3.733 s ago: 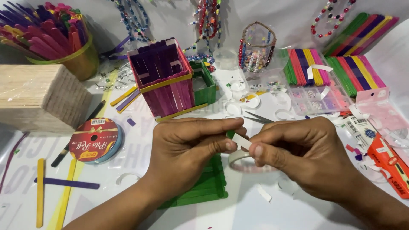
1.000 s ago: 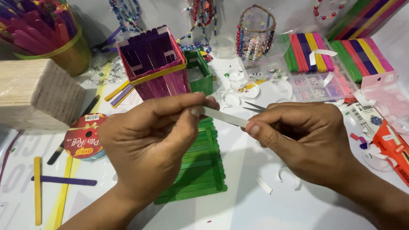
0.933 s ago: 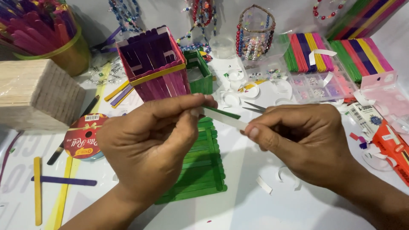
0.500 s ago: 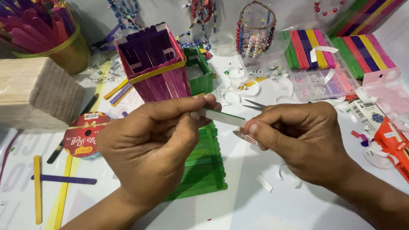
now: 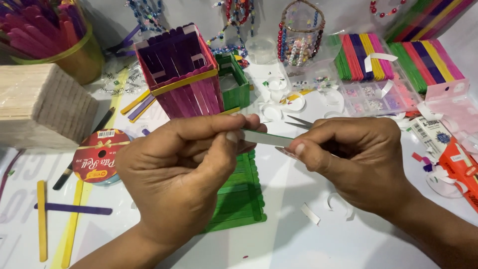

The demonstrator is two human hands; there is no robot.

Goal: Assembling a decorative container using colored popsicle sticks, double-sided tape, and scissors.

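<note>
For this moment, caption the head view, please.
Both hands, left hand and right hand, pinch a green craft stick.

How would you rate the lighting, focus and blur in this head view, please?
Head view: soft, even light, faint shadows on the white table; left hand, right hand and the green stick are sharp; slight glare on the clear bead box; no motion blur.

Single head view, looking steeply down, close over craft table [image 5: 298,249].
</note>
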